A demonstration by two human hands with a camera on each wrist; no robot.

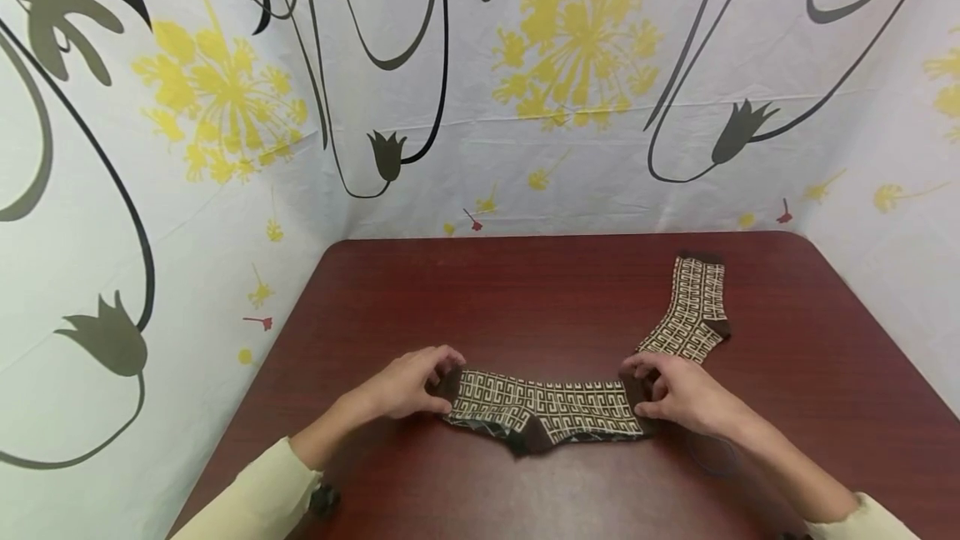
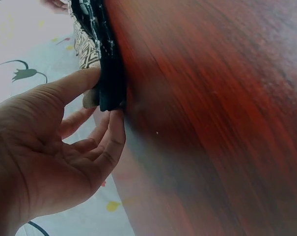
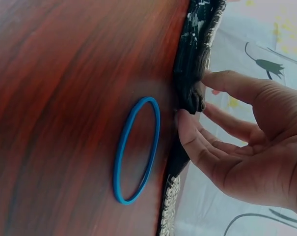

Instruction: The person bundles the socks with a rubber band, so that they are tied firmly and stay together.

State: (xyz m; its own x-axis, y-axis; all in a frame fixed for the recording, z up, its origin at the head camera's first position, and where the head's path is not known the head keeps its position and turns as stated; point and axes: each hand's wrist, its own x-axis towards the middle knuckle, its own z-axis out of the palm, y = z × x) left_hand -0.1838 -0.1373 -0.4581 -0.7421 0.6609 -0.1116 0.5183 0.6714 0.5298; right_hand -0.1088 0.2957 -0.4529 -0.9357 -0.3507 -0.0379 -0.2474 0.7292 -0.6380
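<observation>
Head view: holding the patterned sock [image 1: 555, 407] on the table [image 1: 487, 290], pinching one end with the left hand [image 1: 411, 383] and the other with the right hand [image 1: 681, 394]; probably calling for light, even tension, without dragging the other sock [image 1: 690, 307] just beyond the right hand. Left wrist view: pinching between thumb and fingers, taking in the darker layer [image 2: 112, 81]. Right wrist view: pinching likewise, ideally avoiding the blue band [image 3: 120, 157].

A screened nook, room type unclear: flower-printed sheeting [image 1: 487, 90] borders a reddish table [image 1: 480, 298] on three sides.
</observation>
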